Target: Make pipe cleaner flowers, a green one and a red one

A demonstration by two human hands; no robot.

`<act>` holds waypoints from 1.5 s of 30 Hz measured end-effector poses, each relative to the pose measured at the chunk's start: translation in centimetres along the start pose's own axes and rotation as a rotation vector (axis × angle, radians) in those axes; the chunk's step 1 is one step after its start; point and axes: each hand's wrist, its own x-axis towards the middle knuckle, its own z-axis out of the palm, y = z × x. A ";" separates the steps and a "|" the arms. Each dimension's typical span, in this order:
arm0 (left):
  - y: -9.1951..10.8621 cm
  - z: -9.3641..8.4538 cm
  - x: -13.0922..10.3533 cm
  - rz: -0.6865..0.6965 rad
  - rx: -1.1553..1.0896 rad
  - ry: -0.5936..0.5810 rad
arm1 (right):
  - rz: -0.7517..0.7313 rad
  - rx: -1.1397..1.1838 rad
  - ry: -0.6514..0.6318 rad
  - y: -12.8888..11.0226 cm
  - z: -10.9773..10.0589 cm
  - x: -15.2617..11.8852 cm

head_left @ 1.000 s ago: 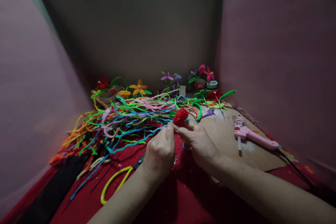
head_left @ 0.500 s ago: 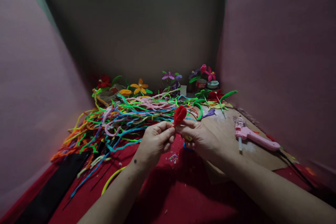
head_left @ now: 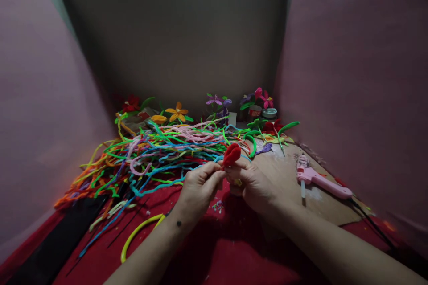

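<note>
A red pipe-cleaner flower bud (head_left: 231, 155) stands upright, tilted a little to the right, above my fingertips. Its base is pinched between the thumb and fingers of my left hand (head_left: 202, 185). Close against it from the other side, my right hand (head_left: 259, 185) has its thumb and forefinger closed on the bud's lower part. A small yellow spot (head_left: 238, 182) shows among the right fingers; I cannot make out what it is. The bud's lowest end is hidden by my fingers.
Many coloured pipe cleaners (head_left: 174, 142) lie heaped at the left and middle. A pink glue gun (head_left: 323, 181) rests on a brown board (head_left: 284, 178) at the right. Finished flowers, such as an orange one (head_left: 177, 111), line the back. A curved yellow handle (head_left: 133, 234) lies by my left forearm.
The red bud has tilted more to the right and sits slightly lower in view. Both hands keep their pinch. The whole scene has shifted slightly as the camera moved.
</note>
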 end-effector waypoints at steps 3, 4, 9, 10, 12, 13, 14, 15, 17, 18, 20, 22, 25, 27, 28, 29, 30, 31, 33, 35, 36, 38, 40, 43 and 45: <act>-0.2 -0.1 -0.2 0.111 0.113 0.044 | -0.005 -0.010 -0.046 0.4 -0.4 0.3; -0.3 -0.2 -0.3 0.145 0.143 0.060 | -0.001 -0.018 -0.065 0.5 -0.6 0.4; -0.2 -0.4 -0.4 0.150 0.179 0.044 | 0.014 -0.065 -0.175 0.6 -1.4 0.9; -0.1 -0.5 -0.4 0.131 0.170 0.024 | 0.020 -0.090 -0.178 0.5 -1.5 1.0; 0.0 -0.7 -0.3 0.118 0.166 -0.001 | 0.034 -0.146 -0.170 0.3 -1.7 1.1; 0.0 -0.7 -0.3 0.127 0.174 -0.003 | 0.035 -0.171 -0.169 0.2 -1.8 1.1; 0.0 -0.8 -0.3 0.138 0.189 -0.002 | 0.038 -0.197 -0.179 0.2 -1.9 1.2; 0.0 -0.9 -0.3 0.149 0.206 0.004 | 0.036 -0.220 -0.194 0.2 -1.9 1.2; 0.1 -1.0 -0.4 0.168 0.237 0.012 | 0.026 -0.250 -0.218 0.3 -1.9 1.3; 0.1 -1.1 -0.4 0.176 0.254 0.013 | 0.020 -0.256 -0.221 0.3 -1.9 1.3; 0.0 -1.1 -0.5 0.200 0.304 0.007 | 0.001 -0.242 -0.220 0.4 -1.8 1.3; -0.1 -1.1 -0.5 0.237 0.370 -0.006 | -0.019 -0.211 -0.236 0.5 -1.7 1.3; -0.4 -1.1 -0.6 0.285 0.491 -0.007 | -0.019 -0.168 -0.281 0.5 -1.9 1.3; -0.6 -1.3 -0.6 0.297 0.582 0.023 | -0.050 -0.172 -0.262 0.2 -2.2 1.3; -0.6 -1.4 -0.6 0.297 0.622 0.039 | -0.087 -0.182 -0.228 -0.1 -2.3 1.3; -0.6 -1.6 -0.6 0.295 0.653 0.054 | -0.135 -0.190 -0.180 -0.4 -2.4 1.2; -0.6 -1.7 -0.7 0.293 0.675 0.066 | -0.191 -0.200 -0.126 -0.7 -2.5 1.1; -0.6 -1.8 -0.7 0.291 0.690 0.072 | -0.250 -0.212 -0.073 -1.0 -2.6 1.0; -0.5 -2.0 -0.7 0.284 0.706 0.076 | -0.362 -0.254 -0.013 -1.6 -2.7 0.8; -0.4 -2.0 -0.8 0.277 0.716 0.076 | -0.436 -0.325 -0.012 -1.9 -2.8 0.7; -0.4 -2.0 -0.8 0.272 0.718 0.069 | -0.453 -0.364 -0.030 -2.1 -2.8 0.6; -0.4 -2.0 -0.8 0.269 0.719 0.047 | -0.478 -0.446 -0.066 -2.3 -2.8 0.6; -0.5 -2.0 -0.7 0.272 0.720 0.029 | -0.517 -0.550 -0.080 -2.5 -2.8 0.6; -0.5 -1.9 -0.5 0.269 0.708 0.019 | -0.567 -0.655 -0.062 -2.7 -2.8 0.6; -0.4 -1.9 -0.4 0.255 0.685 0.020 | -0.589 -0.643 -0.044 -2.8 -2.8 0.6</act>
